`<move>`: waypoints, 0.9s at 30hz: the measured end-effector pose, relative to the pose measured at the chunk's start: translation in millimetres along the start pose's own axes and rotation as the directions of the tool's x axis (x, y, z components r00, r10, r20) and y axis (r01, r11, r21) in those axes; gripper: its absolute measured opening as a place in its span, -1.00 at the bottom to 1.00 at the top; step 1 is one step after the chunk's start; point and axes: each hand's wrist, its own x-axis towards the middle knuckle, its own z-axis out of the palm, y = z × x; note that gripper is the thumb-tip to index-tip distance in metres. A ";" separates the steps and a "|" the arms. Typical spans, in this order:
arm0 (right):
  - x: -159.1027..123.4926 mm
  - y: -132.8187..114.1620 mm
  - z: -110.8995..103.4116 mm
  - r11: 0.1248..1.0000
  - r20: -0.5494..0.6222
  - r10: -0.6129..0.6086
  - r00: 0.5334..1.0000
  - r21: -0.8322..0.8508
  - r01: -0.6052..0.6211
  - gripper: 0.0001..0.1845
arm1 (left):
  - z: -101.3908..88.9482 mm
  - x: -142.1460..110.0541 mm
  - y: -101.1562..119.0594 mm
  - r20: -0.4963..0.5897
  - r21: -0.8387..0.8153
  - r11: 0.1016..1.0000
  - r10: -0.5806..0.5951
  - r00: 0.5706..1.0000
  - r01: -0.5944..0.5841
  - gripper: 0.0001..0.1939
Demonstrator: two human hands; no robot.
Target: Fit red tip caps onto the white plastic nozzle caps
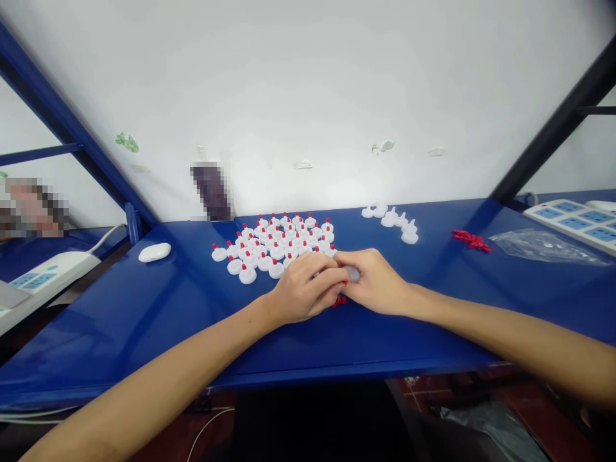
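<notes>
My left hand (308, 289) and my right hand (378, 280) meet over the front middle of the blue table. My right hand is closed round a white nozzle cap (353, 274), mostly covered by the fingers. At my left fingertips, pinched together against that cap, a bit of a red tip cap (344, 283) shows. Just under the hands lie several loose red tip caps (340, 301). Beyond my left hand stands a large group of white nozzle caps with red tips (276, 250), upright and close together. Several plain white nozzle caps (389, 219) stand near the wall.
On the right are a pile of red tip caps (471, 240), a clear plastic bag (543, 248) and a power strip (577, 221). A white earbud case (154, 252) lies at left, with another power strip (48, 279) past it. A blurred dark upright object (212, 191) leans on the wall.
</notes>
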 end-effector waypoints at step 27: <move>1.3 3.4 -5.4 1.000 0.175 0.000 0.985 0.028 -0.005 -0.92 | 1.8 -4.0 -2.8 0.059 0.061 0.998 -0.011 0.998 0.008 -0.77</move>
